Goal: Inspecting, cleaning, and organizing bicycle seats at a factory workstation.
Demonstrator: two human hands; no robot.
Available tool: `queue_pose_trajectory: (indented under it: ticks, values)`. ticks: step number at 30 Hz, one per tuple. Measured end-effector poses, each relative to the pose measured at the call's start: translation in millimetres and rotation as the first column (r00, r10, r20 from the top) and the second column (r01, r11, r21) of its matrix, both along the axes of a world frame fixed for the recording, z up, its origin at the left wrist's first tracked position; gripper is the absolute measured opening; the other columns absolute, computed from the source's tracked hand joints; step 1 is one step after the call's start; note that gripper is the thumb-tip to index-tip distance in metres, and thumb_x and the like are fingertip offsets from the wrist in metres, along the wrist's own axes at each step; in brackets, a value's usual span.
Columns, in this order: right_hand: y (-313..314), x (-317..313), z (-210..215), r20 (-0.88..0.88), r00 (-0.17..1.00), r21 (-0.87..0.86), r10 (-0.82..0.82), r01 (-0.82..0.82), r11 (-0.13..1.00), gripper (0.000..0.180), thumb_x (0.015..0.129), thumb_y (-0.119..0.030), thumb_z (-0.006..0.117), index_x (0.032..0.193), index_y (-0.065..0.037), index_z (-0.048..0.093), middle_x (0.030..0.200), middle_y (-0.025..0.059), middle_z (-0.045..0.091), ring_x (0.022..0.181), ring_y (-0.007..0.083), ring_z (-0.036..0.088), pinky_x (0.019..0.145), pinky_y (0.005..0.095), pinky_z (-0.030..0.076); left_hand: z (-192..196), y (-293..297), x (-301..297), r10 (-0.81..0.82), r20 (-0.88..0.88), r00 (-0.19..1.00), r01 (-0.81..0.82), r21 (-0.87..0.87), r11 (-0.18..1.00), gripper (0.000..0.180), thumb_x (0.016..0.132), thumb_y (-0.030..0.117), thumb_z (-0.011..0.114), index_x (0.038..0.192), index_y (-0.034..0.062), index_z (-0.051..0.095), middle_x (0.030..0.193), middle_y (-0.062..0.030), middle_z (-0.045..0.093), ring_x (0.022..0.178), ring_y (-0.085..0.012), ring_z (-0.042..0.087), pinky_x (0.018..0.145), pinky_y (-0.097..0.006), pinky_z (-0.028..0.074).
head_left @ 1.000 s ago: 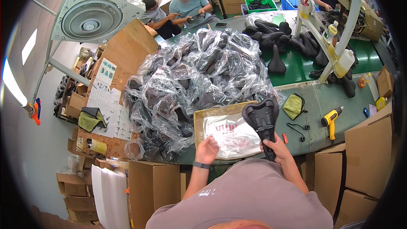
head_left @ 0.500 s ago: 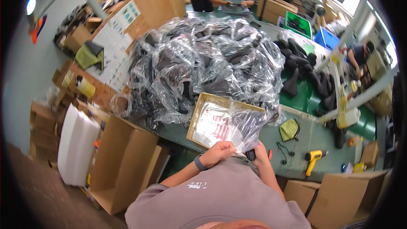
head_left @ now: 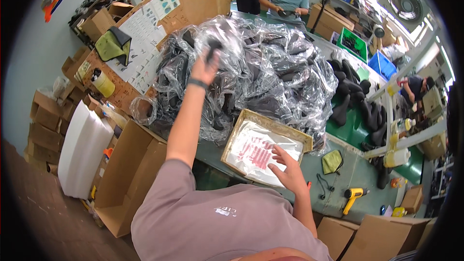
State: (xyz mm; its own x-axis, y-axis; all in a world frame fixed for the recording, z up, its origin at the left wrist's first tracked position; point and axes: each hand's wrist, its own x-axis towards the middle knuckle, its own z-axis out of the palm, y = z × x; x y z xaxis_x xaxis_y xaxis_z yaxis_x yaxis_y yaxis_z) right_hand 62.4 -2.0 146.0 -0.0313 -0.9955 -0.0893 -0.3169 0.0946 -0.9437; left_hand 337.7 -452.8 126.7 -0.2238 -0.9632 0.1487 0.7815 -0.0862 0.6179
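My left arm stretches out over a large heap of clear-bagged bicycle saddles (head_left: pixel 270 82). At its end my left hand (head_left: pixel 205 71) is closed on the dark narrow end of a bagged saddle (head_left: pixel 214 44), smeared by motion, at the heap's upper left. My right hand (head_left: pixel 289 170) is open, fingers apart and holding nothing, above the near right part of a shallow cardboard box (head_left: pixel 280 125). Inside the box lies a stack of flat clear plastic bags (head_left: pixel 247 140) with red print.
Right of the box are a green-black pouch (head_left: pixel 332 161), a black cable (head_left: pixel 323 183) and a yellow heat gun (head_left: pixel 354 196). Bare saddles (head_left: pixel 341 111) lie at the right. Open cartons (head_left: pixel 128 179) stand at the left. Two people (head_left: pixel 290 0) work across the table.
My left hand has gone from the box's near edge forward and left to the heap, carrying the bagged saddle. My right hand has let go and opened over the box.
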Motion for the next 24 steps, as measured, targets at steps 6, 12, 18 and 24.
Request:
queue_pose_trajectory:
  ticks: [6,12,18,24]
  values:
    - [97,-64,-120,-0.489,0.871,0.259,-0.054,0.204,0.944,0.077,0.093,-0.030,0.085,0.158,-0.002,0.056,0.142,0.0305,0.068,0.132,0.0478,0.066,0.113,0.0516,0.054,-94,-54,-32,0.498,0.468,0.730,-0.586,0.054,0.809,0.054,0.103,-0.001,0.063,0.155,0.0011,0.051,0.095,-0.0079,0.072,0.074,-0.0126,0.066,0.060,-0.028,0.051]
    - [205,-123,-203,-0.444,0.883,0.562,-0.153,0.408,0.720,0.081,0.088,-0.037,0.087,0.154,0.002,0.059,0.142,0.0331,0.069,0.134,0.0483,0.066,0.115,0.0519,0.054,-232,242,-158,0.209,0.797,0.567,0.078,-0.305,0.949,0.006,0.110,0.002,0.062,0.113,0.0052,0.067,0.098,-0.0046,0.073,0.083,-0.0110,0.066,0.076,-0.028,0.055]
    - [205,-244,-235,-0.419,0.886,0.558,-0.197,0.423,0.714,0.080,0.090,-0.036,0.085,0.155,0.003,0.056,0.142,0.0321,0.069,0.133,0.0498,0.065,0.114,0.0535,0.053,-256,433,-240,-0.260,0.965,-0.038,0.873,0.158,0.461,0.031,0.105,0.018,0.074,0.133,0.0057,0.075,0.120,-0.0078,0.083,0.101,-0.0189,0.079,0.088,-0.033,0.061]
    - [154,-403,-280,-0.428,0.853,0.356,-0.298,0.463,0.812,0.081,0.091,-0.037,0.083,0.157,0.002,0.055,0.144,0.0313,0.069,0.135,0.0488,0.064,0.115,0.0532,0.053,-247,437,-300,-0.084,0.955,-0.283,0.897,0.295,0.331,0.048,0.104,0.022,0.075,0.149,0.0075,0.066,0.127,-0.0141,0.081,0.110,-0.0318,0.080,0.096,-0.044,0.062]
